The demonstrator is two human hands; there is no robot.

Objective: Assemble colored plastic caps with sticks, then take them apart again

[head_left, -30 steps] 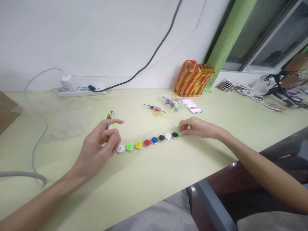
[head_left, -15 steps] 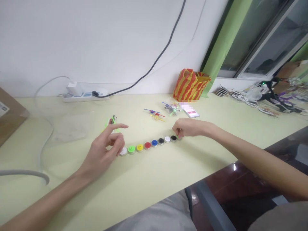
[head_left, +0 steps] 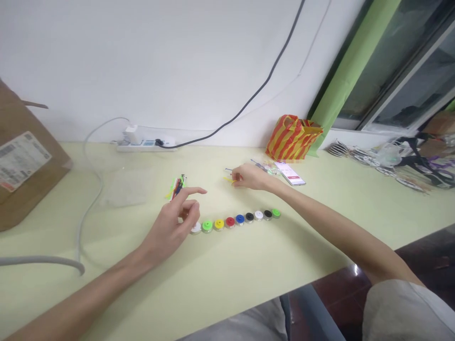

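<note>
Pale table (head_left: 227, 270), lined-up discs (head_left: 240, 219), white wall (head_left: 159, 61); green curtain (head_left: 355, 71)

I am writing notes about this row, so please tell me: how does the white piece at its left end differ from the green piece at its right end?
Beyond colour, the white piece stands next to a second green piece; the green piece, next to a black piece. The left hand partly hides the white piece, while nothing covers the green piece. Both are round, with a pale base below the top.
</note>
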